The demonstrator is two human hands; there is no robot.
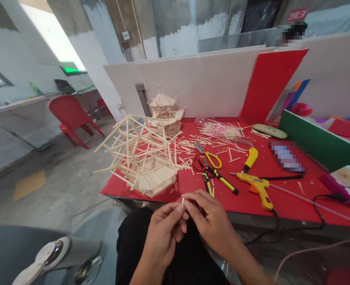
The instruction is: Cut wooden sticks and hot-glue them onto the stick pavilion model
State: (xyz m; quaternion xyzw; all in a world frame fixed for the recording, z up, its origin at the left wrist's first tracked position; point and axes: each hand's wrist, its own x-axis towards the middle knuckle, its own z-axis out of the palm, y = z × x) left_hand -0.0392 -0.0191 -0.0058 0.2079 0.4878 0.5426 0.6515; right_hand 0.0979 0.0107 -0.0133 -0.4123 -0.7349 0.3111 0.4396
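A short pale wooden stick (183,201) is pinched by the fingertips of the left hand (166,226) and right hand (208,211), near a smooth red tabletop (293,206) where a slatted, angular stick-built pavilion model (155,179) is set.

Grip: I see left hand (166,227) and right hand (211,213) pinching one short stick (183,201).
Red table (234,204): I see stick model (154,179), glue gun (256,185).

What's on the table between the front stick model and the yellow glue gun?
Scissors with red and yellow handles, a black-and-yellow plier-like tool and some loose sticks, as the head view shows.
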